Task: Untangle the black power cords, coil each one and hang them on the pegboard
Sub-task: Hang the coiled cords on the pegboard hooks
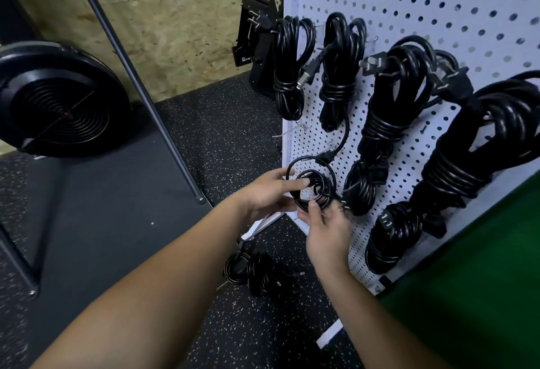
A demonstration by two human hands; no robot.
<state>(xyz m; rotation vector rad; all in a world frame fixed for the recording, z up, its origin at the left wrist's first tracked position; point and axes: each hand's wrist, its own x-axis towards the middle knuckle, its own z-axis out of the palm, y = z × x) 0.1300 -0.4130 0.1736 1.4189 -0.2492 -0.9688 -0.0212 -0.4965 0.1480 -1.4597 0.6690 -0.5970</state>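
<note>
Forearms fill the near field, both reaching to the lower left corner of the pegboard (pixel 409 3). Left hand (pixel 264 190) has fingers curled round the upper left of a small coiled cord (pixel 311 186), thumb lying across the loops. Right hand (pixel 327 228) pinches the bottom of the same coil from below. Coil sits against the board face, just under a bare hook (pixel 301 126); one loose outer loop already stands proud of the bundle

Risks, as I read it:
- coil has no visible wrap holding it, so easing either grip likely lets the loops spring apart
- that loose loop could snag the dangling plug lead (pixel 343 137) from the hung bundle (pixel 340 73) above, which ends right at the coil
- hooks are short; catching only the outer strand would drop the rest onto the floor

More cords hang across the board to the right, one bundle (pixel 362 187) just beside the right hand. Leftover cord pile (pixel 257 273) lies on the speckled floor (pixel 228 123) below the hands, not yet hung

Hard to tell:
- whether a hook sits behind the coil, hands and loops cover that spot
- this cord's plug ends, not visible
- how many cords are in the floor pile, black on dark
- far right bundle (pixel 479 146) is cut by the frame edge
</note>
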